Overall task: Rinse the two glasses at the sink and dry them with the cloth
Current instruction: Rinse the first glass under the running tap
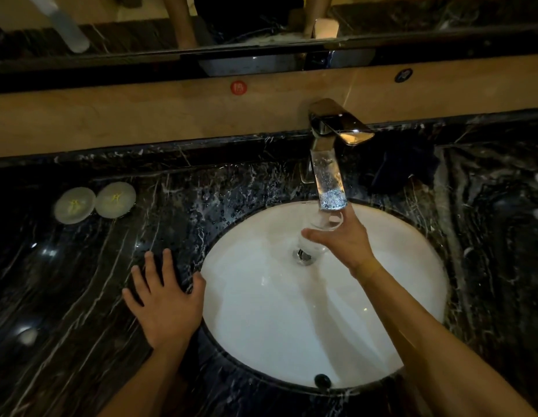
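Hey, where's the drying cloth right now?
In the head view, the dark cloth lies bunched on the black marble counter, at the back right of the sink, just right of the faucet.

Left hand (165, 299) flat, palm down, fingers spread, resting on the counter (81, 281) at the basin's left rim. Right hand (341, 242) extended over the basin's far side, fingers curled around a glass (320, 228).

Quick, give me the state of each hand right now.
Left hand: open, flat on the countertop, holding nothing.
Right hand: closed around a glass under the faucet.
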Motion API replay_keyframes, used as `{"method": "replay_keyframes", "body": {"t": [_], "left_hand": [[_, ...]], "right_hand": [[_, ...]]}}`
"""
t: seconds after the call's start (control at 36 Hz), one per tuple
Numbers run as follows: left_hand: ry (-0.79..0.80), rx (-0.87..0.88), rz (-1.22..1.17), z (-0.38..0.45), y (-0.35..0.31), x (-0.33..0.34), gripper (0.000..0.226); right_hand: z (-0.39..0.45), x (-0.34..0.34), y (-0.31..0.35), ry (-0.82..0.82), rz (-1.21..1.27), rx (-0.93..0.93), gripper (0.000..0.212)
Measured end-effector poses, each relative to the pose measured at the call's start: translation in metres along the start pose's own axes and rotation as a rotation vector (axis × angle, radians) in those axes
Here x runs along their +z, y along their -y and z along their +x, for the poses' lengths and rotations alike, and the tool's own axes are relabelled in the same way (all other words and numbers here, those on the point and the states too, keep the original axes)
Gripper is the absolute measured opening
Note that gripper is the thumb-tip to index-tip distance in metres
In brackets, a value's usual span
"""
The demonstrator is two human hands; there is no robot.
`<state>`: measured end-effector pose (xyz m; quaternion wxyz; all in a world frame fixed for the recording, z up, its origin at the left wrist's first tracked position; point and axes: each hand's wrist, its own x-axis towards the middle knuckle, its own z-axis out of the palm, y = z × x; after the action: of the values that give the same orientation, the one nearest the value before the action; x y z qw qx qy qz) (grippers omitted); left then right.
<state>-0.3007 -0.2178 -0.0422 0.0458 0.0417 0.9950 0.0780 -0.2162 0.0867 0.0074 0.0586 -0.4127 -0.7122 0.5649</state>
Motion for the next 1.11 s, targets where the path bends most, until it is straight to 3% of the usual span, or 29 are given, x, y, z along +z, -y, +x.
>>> {"method": "replay_keyframes", "body": {"t": [0.17,0.22,0.33,0.42,0.5,0.64,0.78,0.86,0.92,1.0,1.06,1.11], "left_hand": [[-0.002,0.006,0.010,0.000,0.000,0.000,0.081],[-0.001,0.007,0.019,0.001,0.001,0.001,0.081],[-0.004,0.004,0.021,0.001,0.001,0.001,0.080],[-0.005,0.005,0.015,0.001,0.000,0.001,0.080],[-0.004,0.008,0.020,0.000,0.000,0.001,0.080],[-0.014,0.008,0.012,0.000,0.002,0.001,0.079],[0.003,0.002,0.022,0.001,0.001,0.002,0.079],[-0.003,0.004,0.023,0.001,0.003,0.002,0.079],[0.001,0.004,0.018,0.001,0.002,0.002,0.079],[0.006,0.003,0.019,0.000,0.001,0.001,0.079],[0.008,0.001,0.019,0.000,0.001,0.001,0.079],[0.006,0.004,0.016,0.000,0.000,0.000,0.080]], "right_hand": [[0.002,-0.021,0.002,0.316,0.009,0.086,0.064],[0.001,-0.019,0.003,0.356,0.078,0.074,0.066],[0.000,-0.007,0.003,0.173,0.107,-0.036,0.072],[0.001,-0.003,0.008,0.031,-0.154,-0.058,0.080],[0.003,-0.009,0.005,0.087,-0.342,-0.028,0.078],[0.000,-0.012,-0.004,0.159,-0.041,-0.004,0.073],[0.001,-0.008,-0.004,0.084,-0.157,-0.017,0.069],[0.003,-0.014,-0.011,0.196,-0.008,0.070,0.072],[0.001,-0.012,-0.012,0.174,0.048,0.063,0.073],[-0.001,-0.008,-0.011,0.047,-0.151,-0.016,0.085],[-0.001,-0.009,-0.011,0.051,-0.208,-0.010,0.085],[-0.001,-0.012,-0.014,0.105,-0.057,0.062,0.079]]}}
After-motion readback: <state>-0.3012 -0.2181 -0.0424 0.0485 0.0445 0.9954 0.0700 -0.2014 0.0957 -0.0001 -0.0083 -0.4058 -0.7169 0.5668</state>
